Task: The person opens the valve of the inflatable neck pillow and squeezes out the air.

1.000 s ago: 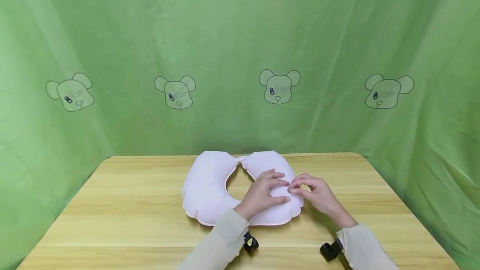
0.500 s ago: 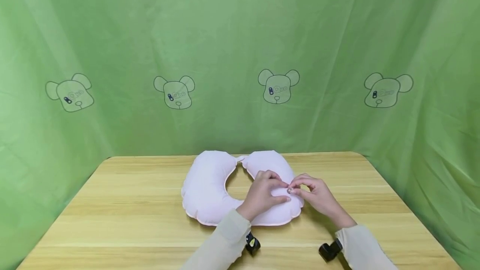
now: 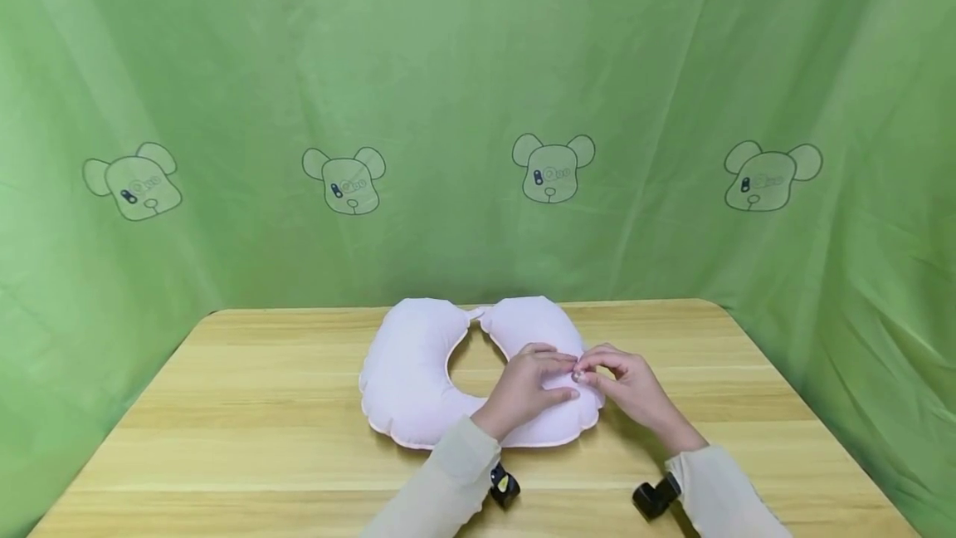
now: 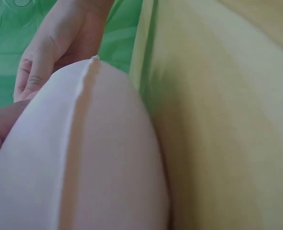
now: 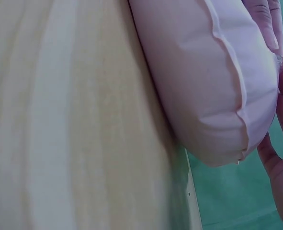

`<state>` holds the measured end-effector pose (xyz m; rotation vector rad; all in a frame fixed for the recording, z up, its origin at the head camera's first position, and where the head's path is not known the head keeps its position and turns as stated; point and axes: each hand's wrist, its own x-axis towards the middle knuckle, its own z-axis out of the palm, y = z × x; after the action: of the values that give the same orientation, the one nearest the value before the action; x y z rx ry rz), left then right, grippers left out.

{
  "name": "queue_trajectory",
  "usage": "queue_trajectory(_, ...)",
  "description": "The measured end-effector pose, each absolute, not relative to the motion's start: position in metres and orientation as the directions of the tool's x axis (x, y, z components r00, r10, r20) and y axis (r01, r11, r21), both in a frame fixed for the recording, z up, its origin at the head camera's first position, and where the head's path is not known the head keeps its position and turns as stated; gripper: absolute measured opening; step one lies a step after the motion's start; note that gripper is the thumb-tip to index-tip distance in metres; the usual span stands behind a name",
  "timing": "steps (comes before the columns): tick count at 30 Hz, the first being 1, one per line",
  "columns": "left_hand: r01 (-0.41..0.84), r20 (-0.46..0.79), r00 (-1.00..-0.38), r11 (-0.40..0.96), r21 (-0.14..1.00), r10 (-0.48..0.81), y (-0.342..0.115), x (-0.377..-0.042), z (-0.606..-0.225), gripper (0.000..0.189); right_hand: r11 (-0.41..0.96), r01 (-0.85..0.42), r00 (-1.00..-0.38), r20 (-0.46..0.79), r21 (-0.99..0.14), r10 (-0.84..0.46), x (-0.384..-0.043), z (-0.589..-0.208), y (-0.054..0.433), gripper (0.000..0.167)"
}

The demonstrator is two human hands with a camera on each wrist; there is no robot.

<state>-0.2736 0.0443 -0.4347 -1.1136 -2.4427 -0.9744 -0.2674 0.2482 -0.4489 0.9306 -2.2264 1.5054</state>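
A puffed-up, pale pink U-shaped neck pillow (image 3: 414, 372) lies on the table with its two ends toward the back. My left hand (image 3: 526, 388) rests on its right arm, thumb spread away from the fingers and fingertips beside a small clear valve (image 3: 577, 375). My right hand (image 3: 635, 388) pinches that valve between thumb and fingers. In the left wrist view the right hand (image 4: 67, 36) shows beyond the seamed pillow side (image 4: 112, 153), with part of the left hand (image 4: 0, 132) at the edge. The right wrist view shows the valve (image 5: 279, 60) between both hands' fingers.
The wooden table (image 3: 246, 405) has rounded back corners. A green curtain (image 3: 448, 65) with bear-head outlines hangs behind and at both sides. Black wrist cameras (image 3: 656, 496) sit by the sleeves. A short strap (image 3: 475, 313) is between the pillow's ends.
My left fingers have drawn together and moved closer to the valve. The right hand keeps its pinch there, and the pillow stays in place.
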Motion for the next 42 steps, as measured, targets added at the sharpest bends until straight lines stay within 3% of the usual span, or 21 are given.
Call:
queue_trajectory(4,0.75,0.506,-0.661,0.494,0.44,0.554,0.045,-0.2722,-0.4389,0.046,0.244,-0.65,-0.752,0.564,-0.719,-0.343,-0.268,-0.449,0.248,0.015)
queue_trajectory(10,0.703,0.451,-0.709,0.499,0.506,0.542,0.0445,-0.2735,-0.4384,0.054,0.245,-0.647,-0.756,0.566,-0.722,-0.328,-0.2686,-0.4481,0.2464,0.014)
queue_trajectory(22,0.667,0.515,-0.744,0.514,0.539,0.426,0.0479,-0.2714,-0.4401,0.038,0.212,-0.671,-0.734,0.597,-0.71,-0.324,-0.2669,-0.4469,0.2442,0.017)
queue_trajectory(31,0.614,0.476,-0.789,0.484,0.624,0.387,0.0497,-0.2706,-0.4377,0.029,0.191,-0.669,-0.734,0.599,-0.718,-0.319,-0.2669,-0.4475,0.242,0.017)
queue_trajectory(42,0.596,0.497,-0.803,0.47,0.651,0.33,0.0514,-0.2711,-0.44,0.018,0.222,-0.616,-0.781,0.547,-0.756,-0.303,-0.2682,-0.4497,0.2416,0.016)
